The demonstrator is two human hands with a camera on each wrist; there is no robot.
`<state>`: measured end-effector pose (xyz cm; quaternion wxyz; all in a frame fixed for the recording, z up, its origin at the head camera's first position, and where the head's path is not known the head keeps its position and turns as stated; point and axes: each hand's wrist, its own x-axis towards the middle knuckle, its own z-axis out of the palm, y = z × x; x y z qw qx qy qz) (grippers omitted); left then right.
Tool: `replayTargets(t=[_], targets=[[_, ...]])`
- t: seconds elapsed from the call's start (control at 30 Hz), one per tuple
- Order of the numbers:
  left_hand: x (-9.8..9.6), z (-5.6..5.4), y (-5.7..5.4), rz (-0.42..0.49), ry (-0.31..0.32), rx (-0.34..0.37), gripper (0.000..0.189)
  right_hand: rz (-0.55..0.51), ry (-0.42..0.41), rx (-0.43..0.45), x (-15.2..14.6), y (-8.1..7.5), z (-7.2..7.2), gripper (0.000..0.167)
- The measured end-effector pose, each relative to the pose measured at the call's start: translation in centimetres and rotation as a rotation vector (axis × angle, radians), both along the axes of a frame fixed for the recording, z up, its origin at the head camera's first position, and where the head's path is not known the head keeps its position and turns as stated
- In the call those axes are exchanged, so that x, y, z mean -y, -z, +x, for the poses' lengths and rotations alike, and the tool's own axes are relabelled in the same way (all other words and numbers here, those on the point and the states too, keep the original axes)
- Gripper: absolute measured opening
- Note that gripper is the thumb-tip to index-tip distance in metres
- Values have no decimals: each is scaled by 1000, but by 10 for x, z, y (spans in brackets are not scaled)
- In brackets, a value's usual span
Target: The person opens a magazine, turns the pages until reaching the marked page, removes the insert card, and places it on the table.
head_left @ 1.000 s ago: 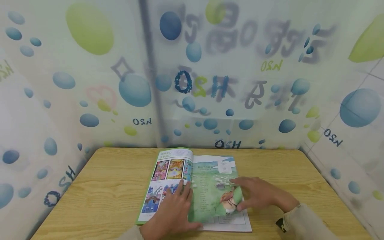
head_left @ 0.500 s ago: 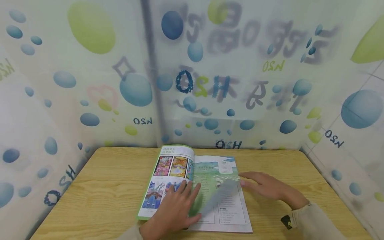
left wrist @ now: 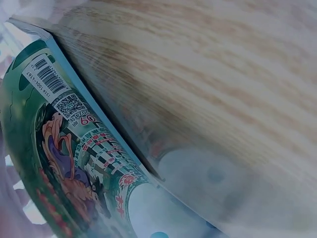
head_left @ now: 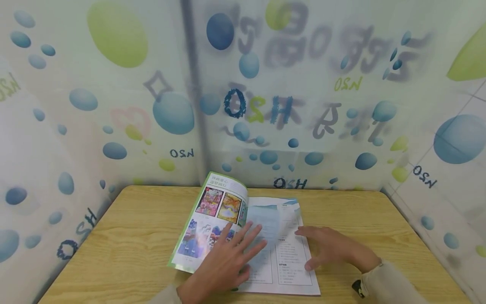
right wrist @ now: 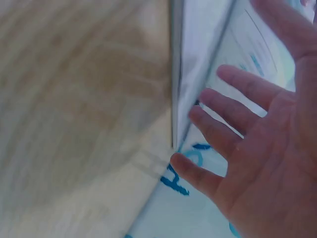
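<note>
An open magazine [head_left: 294, 253] lies on the wooden table, its left side raised and tilted. Colourful pictures [head_left: 210, 202] fill the left page, while printed text covers the right one. Between them a turning page [head_left: 267, 217] shows as a pale blur. My left hand [head_left: 225, 257] is spread over the middle of the magazine, fingers extended. In the left wrist view, the magazine's green illustrated cover [left wrist: 64, 163] with a barcode faces the camera, lifted from the table. At the right page's edge hovers my right hand [head_left: 334, 247]; its fingers [right wrist: 218, 134] are apart and hold nothing.
The wooden table [head_left: 125, 236] extends on both sides of the magazine. A pale curtain [head_left: 235, 164] with blue and green drops stands behind the table and along both sides. A small dark patch [head_left: 357, 289] shows by the right sleeve.
The green illustrated page has swept leftward off the right page, uncovering text. The magazine's left side has risen and tilted more. My right hand moved outward, then back in a little; the left fingers spread wider.
</note>
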<state>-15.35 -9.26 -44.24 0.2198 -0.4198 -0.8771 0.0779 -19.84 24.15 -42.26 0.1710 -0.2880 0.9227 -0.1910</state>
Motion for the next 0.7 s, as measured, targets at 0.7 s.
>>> replayTargets(t=[0.7], targets=[[1, -2, -3, -136, 79, 48, 46, 22, -90, 12, 6, 17, 11, 113]])
